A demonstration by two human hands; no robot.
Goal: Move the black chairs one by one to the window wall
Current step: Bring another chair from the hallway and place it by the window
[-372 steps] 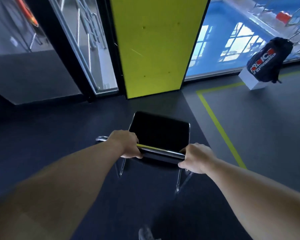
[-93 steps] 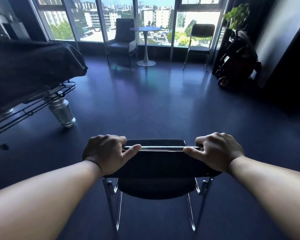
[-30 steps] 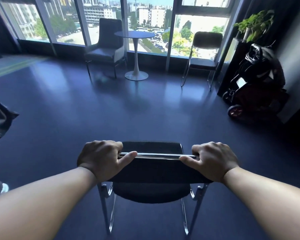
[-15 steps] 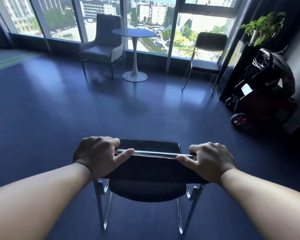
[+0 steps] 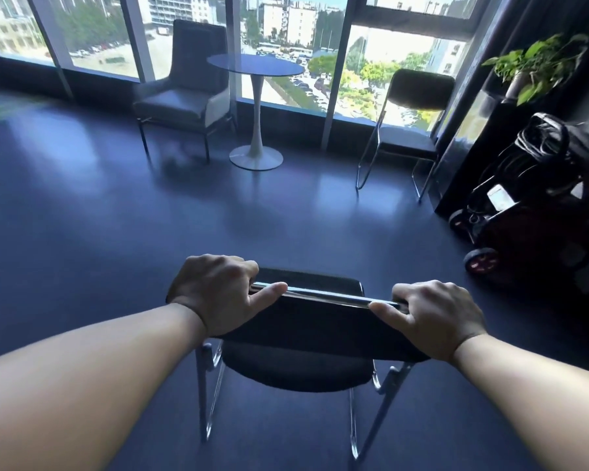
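A black chair (image 5: 306, 334) with chrome legs is in front of me, its back toward me. My left hand (image 5: 215, 290) grips the left end of the backrest's top rail, thumb lying along the rail. My right hand (image 5: 432, 314) grips the right end the same way. The window wall (image 5: 320, 39) lies ahead across the dark floor. Another black chair (image 5: 412, 117) with chrome legs stands against it at the right.
A grey armchair (image 5: 187, 93) and a round white pedestal table (image 5: 255, 96) stand by the windows. At the right are a dark stroller-like cart (image 5: 531, 205) and a potted plant (image 5: 531, 66) on a dark cabinet. Open floor stretches between me and the windows.
The window wall, armchair, table and far chair have come nearer. The covered table at the left has dropped out of view. Both hands hold the chair as before.
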